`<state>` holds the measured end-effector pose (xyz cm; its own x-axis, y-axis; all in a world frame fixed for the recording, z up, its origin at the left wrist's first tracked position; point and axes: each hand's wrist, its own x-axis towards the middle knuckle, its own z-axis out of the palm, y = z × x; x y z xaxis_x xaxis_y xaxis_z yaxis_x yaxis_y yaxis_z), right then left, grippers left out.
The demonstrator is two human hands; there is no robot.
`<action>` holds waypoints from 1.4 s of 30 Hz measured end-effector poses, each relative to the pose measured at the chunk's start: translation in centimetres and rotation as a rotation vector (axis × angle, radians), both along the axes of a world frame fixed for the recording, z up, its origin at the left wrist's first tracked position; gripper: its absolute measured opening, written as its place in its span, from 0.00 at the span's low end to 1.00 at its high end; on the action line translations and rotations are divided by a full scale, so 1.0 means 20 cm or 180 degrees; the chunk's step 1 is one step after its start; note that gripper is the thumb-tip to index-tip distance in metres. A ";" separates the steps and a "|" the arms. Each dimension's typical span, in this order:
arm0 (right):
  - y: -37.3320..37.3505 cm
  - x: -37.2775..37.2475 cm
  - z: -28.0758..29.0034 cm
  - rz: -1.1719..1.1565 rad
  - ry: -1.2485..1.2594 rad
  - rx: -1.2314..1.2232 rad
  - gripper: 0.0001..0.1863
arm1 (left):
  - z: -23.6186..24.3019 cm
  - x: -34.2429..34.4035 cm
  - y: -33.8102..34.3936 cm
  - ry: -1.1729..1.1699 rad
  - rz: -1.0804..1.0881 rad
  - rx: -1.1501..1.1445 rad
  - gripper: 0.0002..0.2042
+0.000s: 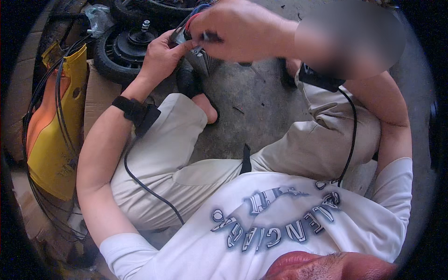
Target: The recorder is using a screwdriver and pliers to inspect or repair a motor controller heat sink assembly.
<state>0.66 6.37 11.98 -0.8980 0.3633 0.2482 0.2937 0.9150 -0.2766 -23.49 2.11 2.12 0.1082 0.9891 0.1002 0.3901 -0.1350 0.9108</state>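
Note:
A grey finned metal box is at the top middle, beside my left knee. My left hand closes on its near-left edge, the thumb pressed on its end. Just right of that, my right hand is closed, knuckles up. Something dark shows at its fingers, and a red strip curves past them; what it grips is hidden. Thin blue wires come out behind my right hand. Both hands meet over the end of the box.
A black wheel with a hub motor lies left of my hands, another tyre behind it. Further left are a yellow and orange panel, black cables and cardboard. Cabled black devices are strapped to my wrists. A blurred patch covers my right forearm.

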 end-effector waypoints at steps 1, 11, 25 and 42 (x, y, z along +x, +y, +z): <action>-0.02 0.00 -0.06 0.0121 0.0103 0.0508 0.07 | -0.01 -0.01 0.01 -0.0157 0.0056 -0.0091 0.21; -0.06 -0.07 -0.22 0.0693 -0.0184 0.1958 0.07 | 0.02 0.01 -0.03 -0.0473 -0.0185 -0.0220 0.15; -0.08 -0.09 -0.19 0.1057 -0.0440 0.2153 0.07 | -0.02 -0.01 -0.01 -0.0408 -0.0231 -0.0554 0.14; -0.11 -0.14 -0.18 0.1180 -0.0890 0.2504 0.11 | -0.05 -0.03 0.00 -0.0626 -0.0237 -0.0554 0.15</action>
